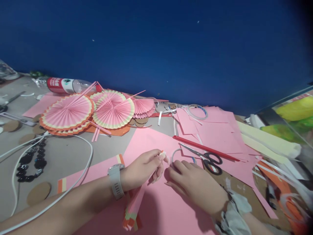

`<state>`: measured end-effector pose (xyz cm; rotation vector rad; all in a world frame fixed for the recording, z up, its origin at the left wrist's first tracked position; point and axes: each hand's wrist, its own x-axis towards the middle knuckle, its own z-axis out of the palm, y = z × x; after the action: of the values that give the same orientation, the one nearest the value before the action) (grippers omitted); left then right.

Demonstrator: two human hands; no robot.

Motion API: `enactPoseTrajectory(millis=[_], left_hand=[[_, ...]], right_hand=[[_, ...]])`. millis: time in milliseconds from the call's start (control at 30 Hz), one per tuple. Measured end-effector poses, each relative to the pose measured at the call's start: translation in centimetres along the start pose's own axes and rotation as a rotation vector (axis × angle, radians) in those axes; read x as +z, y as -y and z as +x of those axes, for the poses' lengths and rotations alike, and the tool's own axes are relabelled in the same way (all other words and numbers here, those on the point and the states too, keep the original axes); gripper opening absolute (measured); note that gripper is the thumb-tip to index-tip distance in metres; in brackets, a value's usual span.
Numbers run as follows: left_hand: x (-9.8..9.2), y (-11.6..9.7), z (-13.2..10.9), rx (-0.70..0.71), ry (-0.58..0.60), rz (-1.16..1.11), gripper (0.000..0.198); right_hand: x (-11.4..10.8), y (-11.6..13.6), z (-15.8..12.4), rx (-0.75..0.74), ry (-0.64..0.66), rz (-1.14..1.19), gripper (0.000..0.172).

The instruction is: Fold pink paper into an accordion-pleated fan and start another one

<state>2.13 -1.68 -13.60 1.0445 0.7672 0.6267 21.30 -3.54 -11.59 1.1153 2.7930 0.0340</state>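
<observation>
My left hand (144,169), a grey watch on its wrist, is closed round a folded pink paper fan strip (134,209) with orange and yellow ends, pinching its top end. My right hand (195,186) lies on a big pink sheet (166,209), fingers reaching to a roll of clear tape (176,153) beside the strip's tip. Whether it grips the roll I cannot make out. Black-handled scissors (207,158) and a red stick (205,148) lie just to the right.
Several finished pink pleated fans (88,112) lie at the back left, with a plastic bottle (66,85) behind them. White cables (49,143) and black beads (31,163) are on the left. Stacked pink sheets (215,127), another tape roll (197,111) and paper scraps fill the right.
</observation>
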Motion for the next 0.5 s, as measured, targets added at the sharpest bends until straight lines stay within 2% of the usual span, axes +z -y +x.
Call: enactPoseTrajectory(millis=[100,200,367,500], left_hand=[[0.0,0.1,0.0,0.003,0.004,0.003,0.028],[0.0,0.0,0.0,0.006,0.006,0.006,0.028],[0.1,0.0,0.0,0.007,0.006,0.005,0.026],[0.0,0.1,0.0,0.0,0.008,0.001,0.025]], right_hand=[[0.5,-0.8,-0.2,-0.092,-0.044,-0.034,0.015],[0.9,-1.6,-0.3,-0.134,-0.082,-0.073,0.01],[1.7,-1.9,-0.5,-0.115,-0.128,-0.1,0.014],[2.7,-1.7,-0.5,-0.043,-0.2,-0.112,0.011]])
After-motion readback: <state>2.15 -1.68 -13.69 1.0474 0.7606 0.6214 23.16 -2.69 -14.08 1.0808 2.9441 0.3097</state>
